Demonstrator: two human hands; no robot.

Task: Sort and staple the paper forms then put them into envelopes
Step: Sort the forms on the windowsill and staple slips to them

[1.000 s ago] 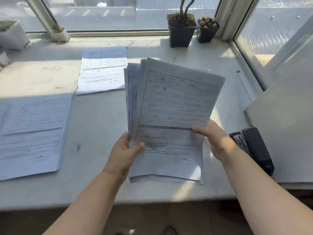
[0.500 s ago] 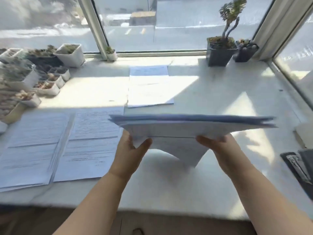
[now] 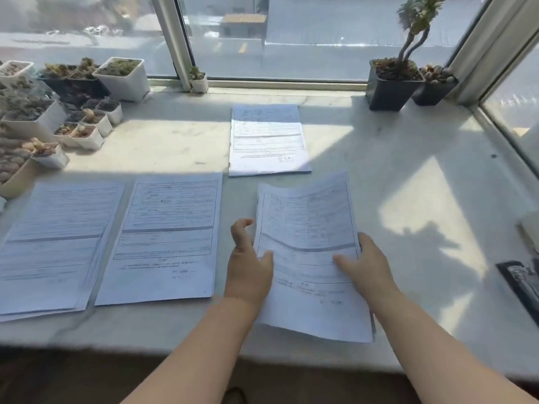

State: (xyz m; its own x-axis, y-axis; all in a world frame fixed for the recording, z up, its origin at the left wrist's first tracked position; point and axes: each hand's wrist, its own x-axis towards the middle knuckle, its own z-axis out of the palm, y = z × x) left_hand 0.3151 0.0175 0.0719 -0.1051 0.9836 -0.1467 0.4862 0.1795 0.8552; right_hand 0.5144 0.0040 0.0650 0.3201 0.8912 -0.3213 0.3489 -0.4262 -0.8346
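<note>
A stack of printed paper forms (image 3: 309, 228) is held low over the white sill, face up and slightly bowed. My left hand (image 3: 248, 263) grips its left edge, thumb on top, index finger curled above. My right hand (image 3: 364, 263) holds the right edge with fingers spread over the sheet. Three other piles of forms lie flat: one at the far left (image 3: 55, 246), one beside it (image 3: 166, 237), one farther back in the middle (image 3: 267, 138). A black stapler (image 3: 522, 284) lies at the right edge, partly cut off.
Many small white and dark succulent pots (image 3: 58, 112) crowd the back left of the sill (image 3: 408, 182). Two dark pots with plants (image 3: 390, 83) stand at the back right by the window frame. The sill's front edge runs just below my wrists.
The stack went from upright in front of me, to edge-on and horizontal, to face up and low over the sill. The view has turned left, showing more piles and pots.
</note>
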